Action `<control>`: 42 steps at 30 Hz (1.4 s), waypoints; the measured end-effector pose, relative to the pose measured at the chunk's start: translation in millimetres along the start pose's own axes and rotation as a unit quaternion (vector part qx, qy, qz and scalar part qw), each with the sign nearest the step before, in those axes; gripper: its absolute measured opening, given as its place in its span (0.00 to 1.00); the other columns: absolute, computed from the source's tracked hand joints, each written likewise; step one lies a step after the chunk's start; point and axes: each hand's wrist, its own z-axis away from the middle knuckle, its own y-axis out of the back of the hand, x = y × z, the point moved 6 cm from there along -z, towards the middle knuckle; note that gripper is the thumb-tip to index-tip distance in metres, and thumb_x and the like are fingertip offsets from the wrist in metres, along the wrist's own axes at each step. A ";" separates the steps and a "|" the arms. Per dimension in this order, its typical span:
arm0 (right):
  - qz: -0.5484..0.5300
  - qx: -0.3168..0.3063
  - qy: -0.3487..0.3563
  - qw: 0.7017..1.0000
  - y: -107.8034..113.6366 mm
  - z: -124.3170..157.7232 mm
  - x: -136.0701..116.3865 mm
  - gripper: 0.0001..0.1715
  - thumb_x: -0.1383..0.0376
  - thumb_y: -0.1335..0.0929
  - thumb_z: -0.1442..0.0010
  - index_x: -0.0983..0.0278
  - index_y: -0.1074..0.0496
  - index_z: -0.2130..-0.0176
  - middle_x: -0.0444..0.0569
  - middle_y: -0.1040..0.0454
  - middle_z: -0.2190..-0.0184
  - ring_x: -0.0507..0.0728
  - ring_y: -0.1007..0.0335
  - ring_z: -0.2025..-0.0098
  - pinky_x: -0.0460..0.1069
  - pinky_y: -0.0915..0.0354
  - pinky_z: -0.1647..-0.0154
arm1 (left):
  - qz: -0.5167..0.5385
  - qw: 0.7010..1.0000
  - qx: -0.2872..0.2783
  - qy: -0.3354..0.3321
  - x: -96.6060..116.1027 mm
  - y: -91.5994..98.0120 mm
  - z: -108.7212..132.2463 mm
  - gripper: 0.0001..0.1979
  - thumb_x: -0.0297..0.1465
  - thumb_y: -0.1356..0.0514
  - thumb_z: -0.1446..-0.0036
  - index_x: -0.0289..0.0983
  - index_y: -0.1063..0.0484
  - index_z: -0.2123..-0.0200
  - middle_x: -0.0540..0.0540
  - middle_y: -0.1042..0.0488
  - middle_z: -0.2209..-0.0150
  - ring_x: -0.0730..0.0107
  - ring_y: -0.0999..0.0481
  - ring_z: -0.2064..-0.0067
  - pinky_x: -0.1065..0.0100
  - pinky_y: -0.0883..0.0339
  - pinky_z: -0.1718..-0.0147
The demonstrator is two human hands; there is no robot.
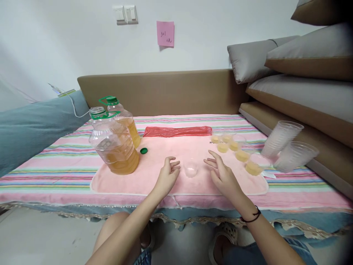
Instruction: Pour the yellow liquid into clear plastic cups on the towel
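A clear plastic cup (191,168) stands on the pink mat (165,184), between my two hands. My left hand (168,174) is just left of the cup, fingers apart and holding nothing. On the cup's other side my right hand (221,173) hovers, also open and not touching it. To the left stands an uncapped large bottle (121,156) of yellow liquid, with a capped bottle (134,129) behind it. A green cap (143,150) lies beside the bottles. Several cups with yellow liquid (242,155) stand on the right of the mat.
Two leaning stacks of clear cups (281,140) stand at the right, near piled cushions (309,92). A folded red plastic bag (178,131) lies along the mat's far edge. The striped cloth (68,162) ends in a lace-trimmed front edge above the floor.
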 end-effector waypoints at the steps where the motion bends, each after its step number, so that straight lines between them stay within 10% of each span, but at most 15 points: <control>1: -0.001 0.006 0.001 1.000 2.9 -1.0 1.6 0.33 0.72 0.41 0.41 0.65 0.45 0.37 0.60 0.20 0.52 0.62 0.26 0.44 0.62 0.31 0.44 | -0.005 1.000 0.007 -0.008 3.2 5.9 -1.0 0.19 0.24 0.41 0.51 0.38 0.37 0.54 0.33 0.23 0.51 0.62 0.20 0.56 0.55 0.30 0.53; 10: -0.035 0.135 0.065 0.988 12.5 -4.8 -24.5 0.29 0.68 0.38 0.37 0.60 0.44 0.38 0.58 0.21 0.49 0.63 0.33 0.38 0.66 0.36 0.41 | -0.061 0.965 0.164 -0.194 63.4 86.9 1.8 0.06 0.29 0.41 0.44 0.39 0.29 0.62 0.43 0.21 0.56 0.65 0.21 0.54 0.62 0.30 0.52; 20: -0.106 0.003 0.165 0.981 -93.1 -13.2 -107.7 0.29 0.69 0.37 0.36 0.57 0.44 0.38 0.56 0.29 0.41 0.61 0.34 0.37 0.64 0.37 0.38 | -0.076 0.851 0.422 -0.303 58.6 175.5 43.9 0.11 0.40 0.35 0.46 0.39 0.29 0.71 0.52 0.28 0.74 0.74 0.28 0.71 0.71 0.33 0.68; 26: -0.175 -0.077 0.124 0.974 -172.3 -56.4 -140.5 0.35 0.61 0.31 0.40 0.57 0.44 0.37 0.59 0.36 0.36 0.64 0.39 0.35 0.67 0.39 0.37 | -0.052 0.848 0.455 -0.266 38.5 223.3 54.2 0.13 0.41 0.44 0.38 0.39 0.28 0.69 0.53 0.33 0.78 0.74 0.32 0.74 0.71 0.37 0.71; 32: -0.330 -0.126 0.052 0.934 -245.4 -109.5 -156.9 0.64 0.49 0.23 0.54 0.57 0.57 0.32 0.66 0.47 0.31 0.68 0.50 0.29 0.69 0.47 0.34 | -0.038 0.855 0.483 -0.183 21.1 263.1 48.9 0.11 0.34 0.51 0.35 0.39 0.29 0.59 0.47 0.25 0.65 0.71 0.26 0.65 0.69 0.33 0.65; 42: -0.408 -0.064 0.071 0.908 -275.8 -126.7 -178.0 0.78 0.47 0.21 0.59 0.58 0.70 0.30 0.62 0.36 0.40 0.65 0.35 0.39 0.66 0.40 0.38 | -0.013 0.925 0.375 -0.060 2.1 262.7 22.4 0.13 0.31 0.49 0.38 0.40 0.28 0.54 0.45 0.24 0.50 0.62 0.27 0.46 0.61 0.36 0.45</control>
